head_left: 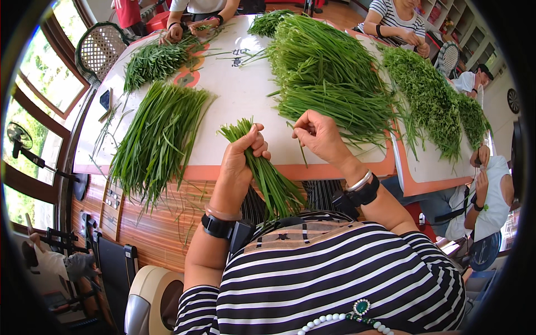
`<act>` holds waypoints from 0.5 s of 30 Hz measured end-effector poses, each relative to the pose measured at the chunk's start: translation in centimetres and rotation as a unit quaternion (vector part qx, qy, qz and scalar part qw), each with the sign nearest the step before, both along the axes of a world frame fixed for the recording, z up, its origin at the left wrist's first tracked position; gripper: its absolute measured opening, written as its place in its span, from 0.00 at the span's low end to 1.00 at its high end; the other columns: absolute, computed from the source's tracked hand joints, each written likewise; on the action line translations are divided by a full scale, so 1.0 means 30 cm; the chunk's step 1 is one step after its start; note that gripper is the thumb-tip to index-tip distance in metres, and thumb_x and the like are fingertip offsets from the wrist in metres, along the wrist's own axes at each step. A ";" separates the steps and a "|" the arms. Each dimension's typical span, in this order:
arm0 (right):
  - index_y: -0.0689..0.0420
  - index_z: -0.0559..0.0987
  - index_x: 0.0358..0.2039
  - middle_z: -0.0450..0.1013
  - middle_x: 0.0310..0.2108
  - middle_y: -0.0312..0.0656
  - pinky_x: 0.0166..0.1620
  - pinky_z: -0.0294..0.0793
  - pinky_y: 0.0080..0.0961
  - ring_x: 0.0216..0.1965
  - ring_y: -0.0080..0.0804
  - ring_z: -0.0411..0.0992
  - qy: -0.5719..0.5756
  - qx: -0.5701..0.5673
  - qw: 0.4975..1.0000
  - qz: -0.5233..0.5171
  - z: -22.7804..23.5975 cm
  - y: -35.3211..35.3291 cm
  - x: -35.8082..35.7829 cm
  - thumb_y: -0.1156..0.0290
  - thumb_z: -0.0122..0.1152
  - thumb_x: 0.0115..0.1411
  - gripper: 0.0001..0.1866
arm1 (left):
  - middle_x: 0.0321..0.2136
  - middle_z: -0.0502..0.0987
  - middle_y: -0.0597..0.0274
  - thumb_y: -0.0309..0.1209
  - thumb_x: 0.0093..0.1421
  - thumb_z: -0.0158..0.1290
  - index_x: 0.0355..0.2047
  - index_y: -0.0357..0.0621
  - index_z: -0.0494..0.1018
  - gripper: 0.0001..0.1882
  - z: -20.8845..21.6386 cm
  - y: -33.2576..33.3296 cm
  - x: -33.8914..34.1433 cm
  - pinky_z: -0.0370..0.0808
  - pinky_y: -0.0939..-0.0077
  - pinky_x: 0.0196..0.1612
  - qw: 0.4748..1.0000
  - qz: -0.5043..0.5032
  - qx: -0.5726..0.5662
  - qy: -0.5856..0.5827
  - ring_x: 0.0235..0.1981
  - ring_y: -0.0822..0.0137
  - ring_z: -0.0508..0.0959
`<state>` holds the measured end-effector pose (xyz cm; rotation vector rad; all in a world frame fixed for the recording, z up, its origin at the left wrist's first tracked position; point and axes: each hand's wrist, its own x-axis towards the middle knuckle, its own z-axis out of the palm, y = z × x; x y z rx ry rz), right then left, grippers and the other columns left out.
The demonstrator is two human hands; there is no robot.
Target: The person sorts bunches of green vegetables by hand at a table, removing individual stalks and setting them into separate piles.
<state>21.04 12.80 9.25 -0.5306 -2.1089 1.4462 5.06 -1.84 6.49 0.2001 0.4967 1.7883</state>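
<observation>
My left hand (243,153) is wrapped round a bundle of garlic chives (273,184), cut ends up and the leaves hanging down in front of my lap. To its right, my right hand (322,138) pinches a single chive stalk (303,154) between thumb and fingers, apart from the bundle. A big pile of chives (329,72) lies on the table beyond my right hand. Left of my left hand, another heap of chives (159,137) lies with its leaves drooping over the table's near edge.
The white table (234,84) has an orange border. A phone (105,100) lies near its left edge. Smaller chive piles (153,61) sit at the far left, where a co-worker's hands (178,32) work. Feathery greens (427,97) cover the right side; other people sit there.
</observation>
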 end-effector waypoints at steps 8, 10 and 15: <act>0.63 0.75 0.39 0.75 0.24 0.38 0.31 0.73 0.20 0.25 0.20 0.71 0.019 0.122 0.992 0.019 0.045 -0.074 -0.070 0.81 0.60 0.57 0.09 | 0.16 0.66 0.65 0.30 0.61 0.57 0.33 0.37 0.72 0.08 0.043 0.003 0.089 0.67 0.74 0.24 0.976 0.063 -0.160 0.136 0.18 0.69 0.66; 0.61 0.75 0.38 0.73 0.21 0.43 0.30 0.72 0.25 0.25 0.27 0.74 0.025 0.157 0.987 -0.001 0.046 -0.091 -0.080 0.81 0.59 0.55 0.09 | 0.17 0.67 0.65 0.26 0.59 0.57 0.32 0.38 0.72 0.06 0.038 0.013 0.107 0.68 0.73 0.24 0.979 0.081 -0.149 0.113 0.18 0.70 0.66; 0.61 0.74 0.39 0.75 0.23 0.44 0.31 0.73 0.26 0.26 0.33 0.76 0.041 0.143 0.989 0.003 0.040 -0.124 -0.069 0.82 0.58 0.55 0.10 | 0.19 0.70 0.66 0.26 0.59 0.58 0.34 0.39 0.74 0.05 0.053 0.006 0.133 0.71 0.72 0.26 0.976 0.098 -0.141 0.136 0.19 0.71 0.69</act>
